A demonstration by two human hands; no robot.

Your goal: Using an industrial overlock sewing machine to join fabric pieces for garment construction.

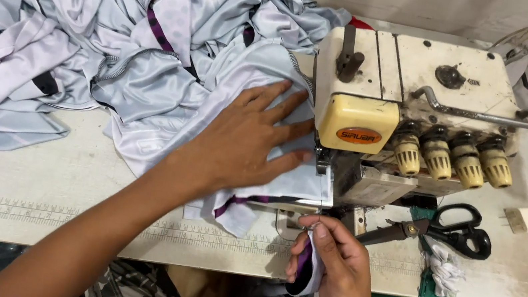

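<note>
**Fabric fed at the machine's front edge**

Your left hand (244, 143) lies flat, fingers spread wide, pressing the pale grey garment (232, 77) onto the surface (39, 174) just left of the cream overlock machine (411, 99). Your right hand (330, 264) sits at the surface's near edge, fingers pinched on a purple-and-white strip (305, 258) that hangs over the front. The garment's hem reaches the machine's foot. Behind and to the left, a heap of grey cloth (93, 7) crowds the back. Black scissors (448, 231) lie to the right of your right hand, beside a white rag (447, 268). Open room lies front left, along the printed ruler (34, 213).
</note>
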